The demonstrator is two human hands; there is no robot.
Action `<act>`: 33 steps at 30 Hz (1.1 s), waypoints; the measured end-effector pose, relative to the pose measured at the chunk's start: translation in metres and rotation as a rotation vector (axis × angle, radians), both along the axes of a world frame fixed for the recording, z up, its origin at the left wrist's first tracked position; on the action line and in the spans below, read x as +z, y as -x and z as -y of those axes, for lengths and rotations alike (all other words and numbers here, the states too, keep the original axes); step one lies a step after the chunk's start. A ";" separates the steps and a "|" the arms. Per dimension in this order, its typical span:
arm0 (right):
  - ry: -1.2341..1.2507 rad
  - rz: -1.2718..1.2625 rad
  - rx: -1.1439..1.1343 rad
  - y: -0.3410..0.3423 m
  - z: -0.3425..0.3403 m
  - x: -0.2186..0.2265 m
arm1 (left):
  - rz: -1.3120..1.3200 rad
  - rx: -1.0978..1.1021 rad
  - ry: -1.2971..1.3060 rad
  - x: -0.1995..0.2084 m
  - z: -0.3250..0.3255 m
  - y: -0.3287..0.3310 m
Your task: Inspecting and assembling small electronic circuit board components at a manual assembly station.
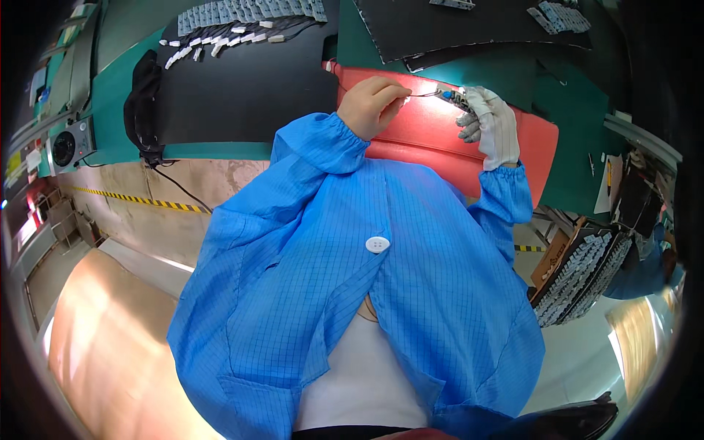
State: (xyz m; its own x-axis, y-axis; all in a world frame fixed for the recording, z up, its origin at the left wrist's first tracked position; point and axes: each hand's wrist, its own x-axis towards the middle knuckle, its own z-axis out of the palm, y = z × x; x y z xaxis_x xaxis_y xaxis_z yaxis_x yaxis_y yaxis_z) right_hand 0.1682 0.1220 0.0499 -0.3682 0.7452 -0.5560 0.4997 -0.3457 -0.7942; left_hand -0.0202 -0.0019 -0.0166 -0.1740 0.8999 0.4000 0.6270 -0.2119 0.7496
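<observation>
My bare left hand is over a red mat, with thumb and forefinger pinched together on a thin dark cable. That cable runs right to a small circuit board with a blue part on it. The board is gripped by my right hand, which wears a white glove with grey fingertips. A bright light falls on the mat around the board. How the cable meets the board is too small to make out.
On the left, a black mat bears rows of boards with cables and white connectors. More boards lie on a dark sheet at the far right. A filled rack stands beyond the table's right edge.
</observation>
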 end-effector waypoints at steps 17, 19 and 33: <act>-0.140 -0.087 0.031 -0.007 0.001 -0.003 | 0.117 -0.004 0.093 0.011 -0.013 -0.012; -0.097 -0.163 -0.041 -0.002 0.003 0.000 | 0.129 -0.049 0.079 0.015 -0.020 -0.016; -0.258 -0.252 0.046 0.024 -0.020 -0.012 | -0.111 0.536 0.033 0.000 -0.020 0.104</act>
